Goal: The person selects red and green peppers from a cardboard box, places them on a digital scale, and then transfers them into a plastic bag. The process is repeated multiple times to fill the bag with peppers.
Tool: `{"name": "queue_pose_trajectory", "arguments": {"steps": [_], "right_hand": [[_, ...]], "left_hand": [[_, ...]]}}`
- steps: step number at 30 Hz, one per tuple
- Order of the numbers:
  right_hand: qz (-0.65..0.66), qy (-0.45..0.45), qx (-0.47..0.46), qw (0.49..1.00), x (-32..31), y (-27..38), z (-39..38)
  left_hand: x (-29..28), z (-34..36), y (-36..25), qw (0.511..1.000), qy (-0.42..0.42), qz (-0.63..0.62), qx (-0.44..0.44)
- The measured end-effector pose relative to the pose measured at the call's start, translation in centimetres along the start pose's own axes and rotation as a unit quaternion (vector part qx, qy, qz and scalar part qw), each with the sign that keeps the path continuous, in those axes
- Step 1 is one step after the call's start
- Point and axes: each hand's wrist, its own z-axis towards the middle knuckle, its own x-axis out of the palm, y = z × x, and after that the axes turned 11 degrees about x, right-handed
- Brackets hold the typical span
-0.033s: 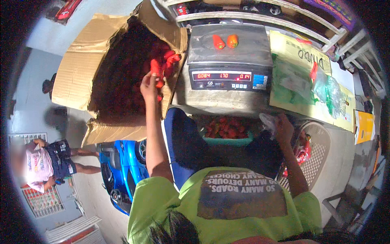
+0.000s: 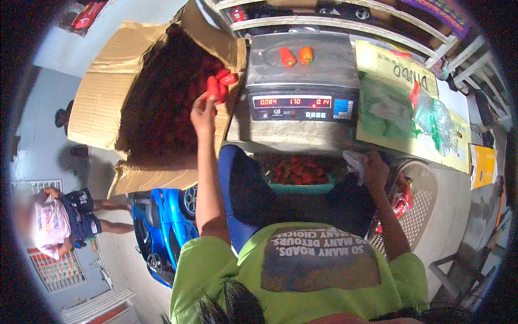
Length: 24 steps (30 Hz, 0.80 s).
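Note:
My left hand (image 2: 203,114) is closed on a red pepper (image 2: 212,86) at the right side of an open cardboard box (image 2: 102,86). More red peppers (image 2: 229,79) lie just beyond it, against the box's inner wall; the box's depth is dark. My right hand (image 2: 376,171) is closed round a crumpled clear plastic bag (image 2: 354,161) by my right knee. Two orange-red peppers, a left one (image 2: 287,57) and a right one (image 2: 306,55), rest on the metal plate of a digital scale (image 2: 329,62) with a lit red display.
Under the scale's table, a teal tub (image 2: 302,188) holds red peppers. Right of the scale, plastic bags (image 2: 442,121) lie on flat cardboard (image 2: 377,137). A beige basket (image 2: 426,189) stands at my right. A blue toy car (image 2: 172,216) and another person (image 2: 54,216) are at left.
My left hand has shifted slightly to the right with the red pepper in its fingers. My right hand and the peppers on the scale stay as they were.

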Motion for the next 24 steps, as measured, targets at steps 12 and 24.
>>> {"name": "queue_pose_trajectory", "arguments": {"steps": [12,24], "right_hand": [[0.059,-0.033,-0.024,0.997,-0.6,0.8,-0.2],[0.068,-0.034,0.008,0.997,-2.6,3.5,-0.7]], "left_hand": [[24.1,8.0,-4.5,0.932,0.056,0.295,0.205],[26.6,6.9,-2.9,0.804,0.202,0.525,0.194]]}}
